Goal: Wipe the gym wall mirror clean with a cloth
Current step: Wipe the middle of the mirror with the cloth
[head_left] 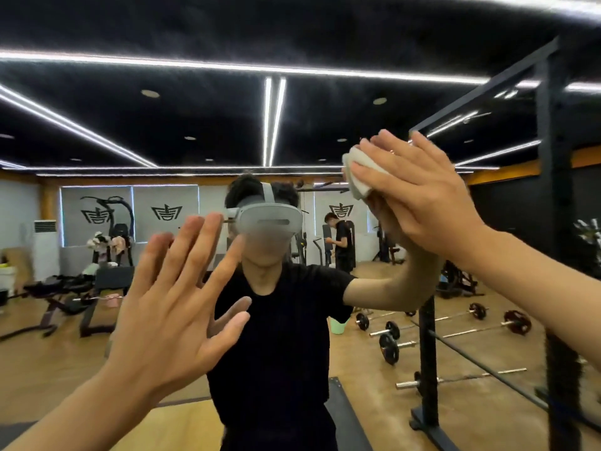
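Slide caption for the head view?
Right hand presses folded white cloth on gym wall mirror; left hand spread open.

We see a black ceiling (195,24) with white light strips (272,118), a wooden floor (48,379) with barbells (389,348), weight benches (61,288) and a black rack (553,141).

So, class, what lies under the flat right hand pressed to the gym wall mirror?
A folded white cloth, pressed against the large wall mirror by the right hand. Only its left part shows; the hand covers the rest.

Barbells (389,348) lie on the wooden floor (65,369) near a black rack upright (426,353), with a green bucket (340,326) beside them.
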Tool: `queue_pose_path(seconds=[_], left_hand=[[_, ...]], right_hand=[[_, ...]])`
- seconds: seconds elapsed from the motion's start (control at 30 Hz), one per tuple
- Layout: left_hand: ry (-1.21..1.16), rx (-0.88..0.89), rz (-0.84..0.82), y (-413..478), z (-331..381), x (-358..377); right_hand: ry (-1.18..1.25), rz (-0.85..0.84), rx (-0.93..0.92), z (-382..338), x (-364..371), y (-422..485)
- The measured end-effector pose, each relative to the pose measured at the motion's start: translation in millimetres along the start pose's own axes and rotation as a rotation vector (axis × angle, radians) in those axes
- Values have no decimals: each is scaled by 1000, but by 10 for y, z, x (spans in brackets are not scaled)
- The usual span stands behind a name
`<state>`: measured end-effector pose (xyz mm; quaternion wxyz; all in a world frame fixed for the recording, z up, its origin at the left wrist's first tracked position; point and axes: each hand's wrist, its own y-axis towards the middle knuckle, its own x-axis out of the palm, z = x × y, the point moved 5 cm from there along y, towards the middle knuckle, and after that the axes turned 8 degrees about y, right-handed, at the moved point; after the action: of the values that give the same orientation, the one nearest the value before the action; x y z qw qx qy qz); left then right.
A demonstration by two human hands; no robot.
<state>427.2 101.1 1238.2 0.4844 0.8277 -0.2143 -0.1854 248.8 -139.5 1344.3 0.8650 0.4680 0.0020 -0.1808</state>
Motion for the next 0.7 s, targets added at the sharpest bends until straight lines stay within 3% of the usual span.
queue_pose_path(seconds=[0.17, 0.3, 0.53, 0.7], left_hand=[[50, -11, 17, 0, 42, 67], [58, 1, 22, -7, 45, 107], [54, 18, 6, -38, 14, 111], [50, 24, 21, -41, -1, 87]], right_hand=[[-22, -5, 159, 417, -223, -673], [64, 21, 185, 224, -117, -383], [170, 144, -57, -655, 386, 1062], [125, 95, -267, -742, 422, 1053]])
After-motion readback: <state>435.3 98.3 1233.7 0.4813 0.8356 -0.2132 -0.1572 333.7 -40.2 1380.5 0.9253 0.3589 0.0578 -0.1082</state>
